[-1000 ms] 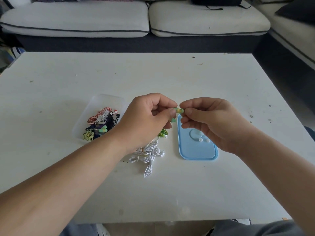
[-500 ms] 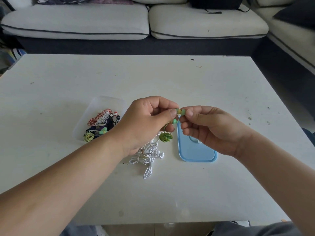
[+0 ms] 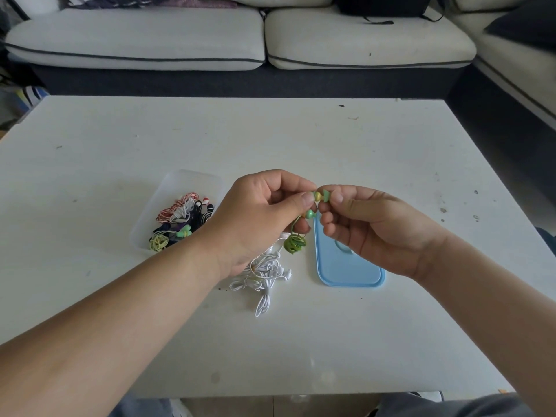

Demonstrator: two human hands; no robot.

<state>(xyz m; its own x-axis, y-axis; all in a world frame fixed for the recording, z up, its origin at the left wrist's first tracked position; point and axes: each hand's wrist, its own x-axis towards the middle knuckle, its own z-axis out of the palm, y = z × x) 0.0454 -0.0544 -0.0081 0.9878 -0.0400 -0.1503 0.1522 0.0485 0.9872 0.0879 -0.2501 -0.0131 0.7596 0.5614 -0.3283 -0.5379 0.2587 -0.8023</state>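
Left hand [image 3: 258,218] and right hand [image 3: 370,227] pinch green earphones [image 3: 320,196] (above the blue lid [image 3: 349,269]); hard tugging might tighten knots.

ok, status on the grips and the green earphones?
Left grip and right grip both pinching the green earbuds, above table. Green cord bundle dangles below. Nothing blocking; white earphones, blue lid lie underneath.

Soft, even daylight fills the scene; the white rectangular table [image 3: 301,139] is bright without glare. Faint shadows fall toward nine o'clock. Wide-angle bending curves the edges; focus is fairly sharp.
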